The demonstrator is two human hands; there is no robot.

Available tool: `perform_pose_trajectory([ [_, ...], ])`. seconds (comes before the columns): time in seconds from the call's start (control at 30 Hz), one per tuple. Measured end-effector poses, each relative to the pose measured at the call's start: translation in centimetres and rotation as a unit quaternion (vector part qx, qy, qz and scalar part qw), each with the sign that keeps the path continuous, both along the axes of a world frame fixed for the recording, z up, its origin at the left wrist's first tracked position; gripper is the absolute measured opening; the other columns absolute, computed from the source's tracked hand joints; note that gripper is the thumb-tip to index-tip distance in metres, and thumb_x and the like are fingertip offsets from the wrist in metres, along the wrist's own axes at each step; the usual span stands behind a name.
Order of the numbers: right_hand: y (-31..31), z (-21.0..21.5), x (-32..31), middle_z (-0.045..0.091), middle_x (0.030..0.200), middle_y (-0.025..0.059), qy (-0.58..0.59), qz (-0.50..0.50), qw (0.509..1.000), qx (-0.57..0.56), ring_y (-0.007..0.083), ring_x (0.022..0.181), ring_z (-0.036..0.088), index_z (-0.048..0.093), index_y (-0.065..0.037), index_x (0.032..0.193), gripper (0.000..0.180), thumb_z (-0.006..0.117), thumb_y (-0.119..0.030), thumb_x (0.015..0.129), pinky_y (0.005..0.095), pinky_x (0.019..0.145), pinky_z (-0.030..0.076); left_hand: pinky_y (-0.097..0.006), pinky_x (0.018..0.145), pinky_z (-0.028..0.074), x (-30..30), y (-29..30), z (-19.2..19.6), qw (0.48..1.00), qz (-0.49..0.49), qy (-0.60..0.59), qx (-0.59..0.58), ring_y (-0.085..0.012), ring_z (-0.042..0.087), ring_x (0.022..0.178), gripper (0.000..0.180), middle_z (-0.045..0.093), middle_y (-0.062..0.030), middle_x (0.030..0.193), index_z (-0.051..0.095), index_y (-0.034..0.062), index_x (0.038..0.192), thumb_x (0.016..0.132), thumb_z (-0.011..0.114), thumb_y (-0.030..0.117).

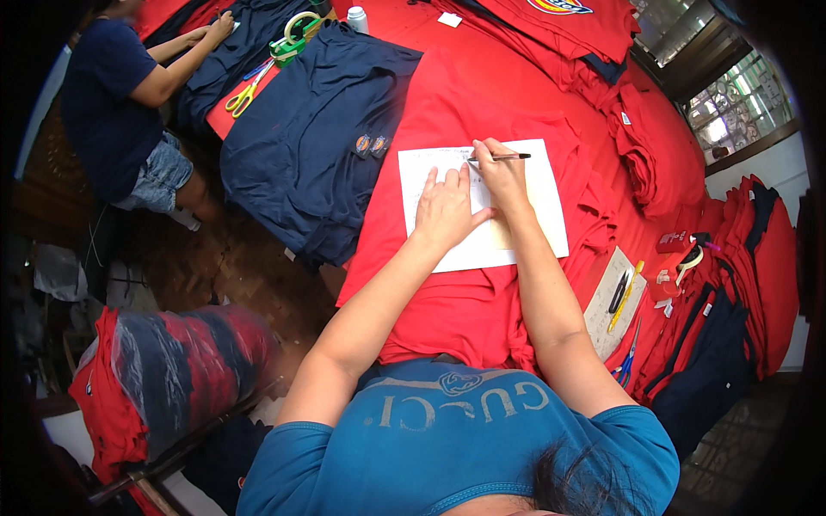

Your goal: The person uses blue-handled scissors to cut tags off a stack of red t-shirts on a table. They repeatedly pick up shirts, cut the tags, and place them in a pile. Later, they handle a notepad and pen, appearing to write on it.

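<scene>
A white sheet of paper (pixel 538 232) with handwriting near its top lies on a stack of red shirts (pixel 447 318). My left hand (pixel 446 205) rests flat on the sheet, fingers spread and pointing away from me. My right hand (pixel 499 176) grips a dark pen (pixel 514 156), its tip at the written lines near the top of the page. A yellowish patch of paper shows beside my right wrist. Left of the sheet lies a pile of navy shirts (pixel 318 129) with two small round badges on the top one.
Yellow-handled scissors (pixel 241 101) and a green tape dispenser (pixel 288 47) lie past the navy pile. At right are a board (pixel 602 301) with a pencil, a red tape dispenser (pixel 667 279) and blue scissors (pixel 628 357). A co-worker (pixel 120 103) stands far left. Plastic-wrapped shirts (pixel 189 361) sit lower left.
</scene>
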State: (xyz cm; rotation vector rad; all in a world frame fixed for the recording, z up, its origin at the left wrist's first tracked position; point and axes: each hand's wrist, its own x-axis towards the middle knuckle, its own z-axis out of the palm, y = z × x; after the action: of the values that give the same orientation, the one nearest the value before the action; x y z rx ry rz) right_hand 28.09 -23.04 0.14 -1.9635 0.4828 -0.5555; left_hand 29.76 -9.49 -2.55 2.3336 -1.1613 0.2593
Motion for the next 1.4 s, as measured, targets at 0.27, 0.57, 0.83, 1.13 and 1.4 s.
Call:
perform_pose_trajectory([
  [0.27,-0.6,-0.3,0.5,0.054,0.06,0.0027,-0.026,-0.032,0.998,0.052,0.0088,0.057,0.049,0.065,0.0,0.077,0.035,0.056,-0.029,0.094,0.027,0.052,0.037,-0.046,0.109,0.035,-0.1,0.1,0.1,1.0,0.005,0.001,0.013,-0.0273,0.062,0.088,0.087,0.058,-0.0146,0.092,0.05,-0.0109,0.128,0.074,0.073,0.052],
  [0.57,0.1,0.3,0.0,0.055,0.072,0.0006,-0.045,-0.011,0.995,0.085,0.0052,0.062,0.046,0.063,-0.005,0.102,0.048,0.045,-0.049,0.099,0.0206,0.054,0.037,-0.05,0.106,0.036,-0.5,0.7,-0.6,0.998,-0.015,-0.002,-0.067,-0.0308,0.06,0.085,0.066,0.056,-0.0156,0.087,0.055,-0.0056,0.126,0.08,0.07,0.04],
  [0.83,-1.4,0.6,0.2,0.056,0.077,0.0006,0.002,0.013,0.995,0.099,0.0069,0.066,0.049,0.062,-0.003,0.095,0.043,0.053,-0.044,0.097,0.0227,0.06,0.044,-0.051,0.107,0.035,-1.7,0.9,-0.1,0.999,-0.017,0.045,-0.023,-0.0315,0.061,0.088,0.052,0.058,-0.0152,0.09,0.057,-0.0031,0.124,0.084,0.066,0.03],
  [1.13,0.6,3.8,-3.3,0.064,0.087,0.0103,-0.014,0.095,0.995,-0.035,0.0193,0.079,0.061,0.062,-0.001,0.099,0.022,0.062,-0.022,0.091,0.0304,0.072,0.047,-0.041,0.07,0.043,3.2,6.4,1.1,0.987,0.089,-0.115,-0.062,-0.0277,0.056,0.074,0.021,0.055,-0.0101,0.083,0.068,0.0084,0.106,0.088,0.059,0.014],
  [1.4,1.5,0.6,-7.2,0.057,0.119,0.0194,-0.012,0.122,0.932,-0.341,0.0358,0.121,0.049,0.052,-0.001,0.118,0.037,0.065,-0.009,0.084,0.0503,0.111,0.028,-0.046,0.092,0.041,9.3,12.6,1.5,0.964,0.263,-0.015,-0.035,-0.0319,0.052,0.107,0.074,0.05,-0.0135,0.112,0.051,0.0123,0.134,0.071,0.08,0.037],
])
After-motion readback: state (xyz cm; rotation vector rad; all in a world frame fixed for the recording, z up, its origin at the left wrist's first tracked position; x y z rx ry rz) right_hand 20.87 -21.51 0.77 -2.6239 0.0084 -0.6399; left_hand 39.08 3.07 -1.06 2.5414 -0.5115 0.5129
